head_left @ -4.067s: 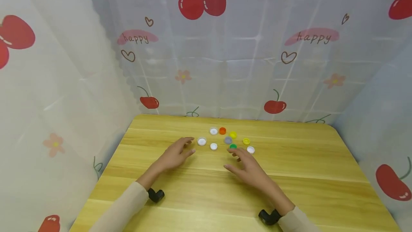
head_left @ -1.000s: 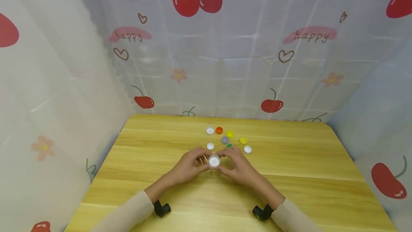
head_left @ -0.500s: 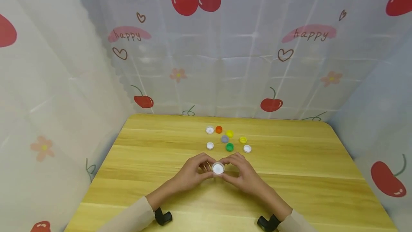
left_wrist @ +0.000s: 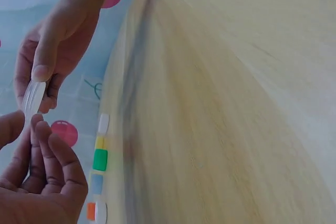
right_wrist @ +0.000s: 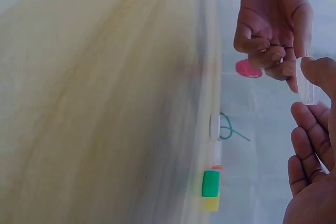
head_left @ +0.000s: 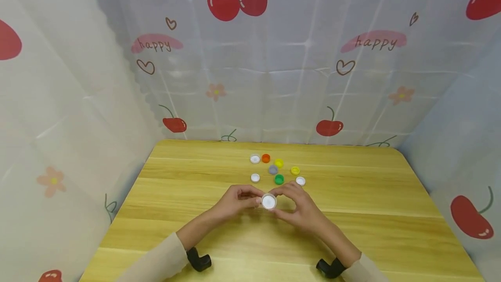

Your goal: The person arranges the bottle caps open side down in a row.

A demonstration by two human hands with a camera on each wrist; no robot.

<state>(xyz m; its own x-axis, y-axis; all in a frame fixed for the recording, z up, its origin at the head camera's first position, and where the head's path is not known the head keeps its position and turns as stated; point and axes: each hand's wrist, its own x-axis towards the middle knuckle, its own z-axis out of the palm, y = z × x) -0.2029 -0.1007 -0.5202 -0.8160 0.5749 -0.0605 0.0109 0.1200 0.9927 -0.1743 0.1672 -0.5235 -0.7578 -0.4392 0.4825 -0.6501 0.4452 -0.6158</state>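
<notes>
A round white plastic cap (head_left: pixel 268 201) with a clear rim is held up in front of me, its white face toward the head camera. My left hand (head_left: pixel 232 203) pinches its left edge between thumb and fingertips. On the opposite side my right hand (head_left: pixel 299 208) grips the rim with thumb and index finger. Seen edge-on in the left wrist view, the cap (left_wrist: pixel 33 98) shows a ridged side. In the right wrist view the right thumb lies over part of the cap (right_wrist: pixel 305 85). Beyond the hands, a green cap (head_left: pixel 279 179) lies closest to the right fingers.
Several small caps lie on the wooden table (head_left: pixel 176 212): white (head_left: pixel 255 159), orange (head_left: pixel 266 158), yellow (head_left: pixel 295 170), grey (head_left: pixel 273 169), and two smaller white ones, left (head_left: pixel 255 178) and right (head_left: pixel 300 181). A cherry-printed curtain (head_left: pixel 250 77) surrounds the table's back and sides.
Both hands were apart without anything in them; the white cap lay left in the group. They have since lifted it toward me. In the last half second it shifted slightly right.
</notes>
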